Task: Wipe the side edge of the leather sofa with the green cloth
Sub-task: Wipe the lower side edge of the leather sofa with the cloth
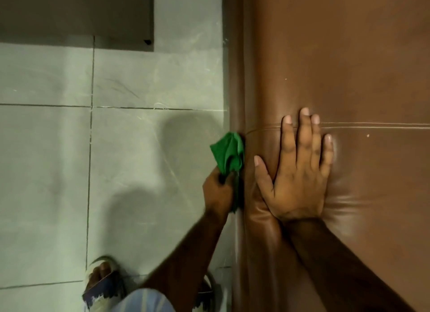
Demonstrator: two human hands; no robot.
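The brown leather sofa [349, 67] fills the right half of the view, smooth and slightly glossy, with a pale stitched seam running across its top face and curving down over the rounded left edge. Beside it lies the pale grey tiled floor [46, 172], marked by dark grout lines and faint scratches, with soft shadows falling near the sofa. A dark brown flat panel [76, 11] covers the upper left corner of the floor area.

The right hand [295, 172] lies flat on the top of the sofa, palm down and fingers spread, its grip open and holding nothing; the fingertips cross the stitched seam, and the leather dimples under the heel of the palm. The left hand [218, 193] is lower, down against the sofa's side edge, its grip closed around the crumpled green cloth [230, 151]. The cloth bunches above the knuckles and presses against the side edge just below where the seam wraps over, with a strip of it trailing down between hand and leather.

At the bottom, a foot in a pale strapped sandal [102, 279] stands on the tiles, next to a patch of light blue fabric [144, 300].
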